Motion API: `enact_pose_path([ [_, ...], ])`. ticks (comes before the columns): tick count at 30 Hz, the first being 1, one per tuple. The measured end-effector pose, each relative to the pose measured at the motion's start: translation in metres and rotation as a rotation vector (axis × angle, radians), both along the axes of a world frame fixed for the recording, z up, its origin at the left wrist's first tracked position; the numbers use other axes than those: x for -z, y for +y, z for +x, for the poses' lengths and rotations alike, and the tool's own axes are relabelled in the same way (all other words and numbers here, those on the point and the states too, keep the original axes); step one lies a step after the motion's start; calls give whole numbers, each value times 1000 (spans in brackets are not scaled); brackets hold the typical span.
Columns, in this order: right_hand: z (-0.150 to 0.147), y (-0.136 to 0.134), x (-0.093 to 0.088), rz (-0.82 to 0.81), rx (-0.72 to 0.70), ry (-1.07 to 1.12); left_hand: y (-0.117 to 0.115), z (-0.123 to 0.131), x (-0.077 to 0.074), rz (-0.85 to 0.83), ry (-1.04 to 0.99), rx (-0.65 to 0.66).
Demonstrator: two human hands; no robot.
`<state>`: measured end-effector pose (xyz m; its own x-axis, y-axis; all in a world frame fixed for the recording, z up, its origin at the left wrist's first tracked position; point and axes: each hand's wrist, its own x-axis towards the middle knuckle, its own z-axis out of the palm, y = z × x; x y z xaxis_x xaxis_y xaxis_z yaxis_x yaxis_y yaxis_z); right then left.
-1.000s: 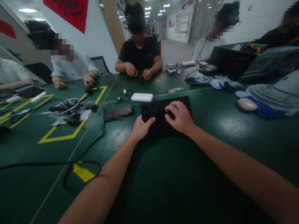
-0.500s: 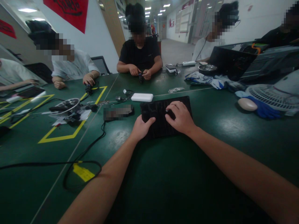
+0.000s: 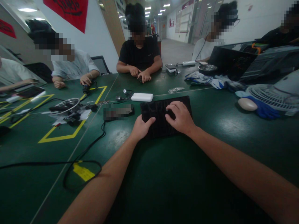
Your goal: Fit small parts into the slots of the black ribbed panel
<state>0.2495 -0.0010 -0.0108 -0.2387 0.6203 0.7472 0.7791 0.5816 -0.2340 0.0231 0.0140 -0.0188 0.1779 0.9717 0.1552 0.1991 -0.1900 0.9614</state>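
Note:
A flat black rectangular panel [image 3: 160, 124] with faint raised or recessed shapes lies on the green table before me. My left hand [image 3: 143, 126] grips its left edge, thumb on top and fingers hidden beneath or behind. Over the right half of the panel, my right hand [image 3: 179, 116] is curled with thumb and fingertips close together. Something small and dark seems to be between those fingertips, but I cannot make out what it is. A white power bank [image 3: 142, 97] sits just beyond the panel. Left of it is a blurred-out dark device [image 3: 118, 112] with a black cable.
A metal bowl [image 3: 67, 106] with dark items stands at the left by yellow tape. To the right lie a beige computer mouse [image 3: 247, 104], a blue glove [image 3: 268, 109] and a white fan [image 3: 268, 96]. Co-workers sit around the far side. A cable [image 3: 84, 152] loops near my left forearm.
My hands and the black panel look the same. Across the table, a co-worker's hand has come over the small dark object there; another co-worker's hand at the left has shifted slightly.

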Motion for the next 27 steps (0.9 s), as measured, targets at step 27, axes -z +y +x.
enact_pose_path([
  [27, 0, 0, -1, -9, -2, 5, 0, 0, 0, -15, -19, -7],
])
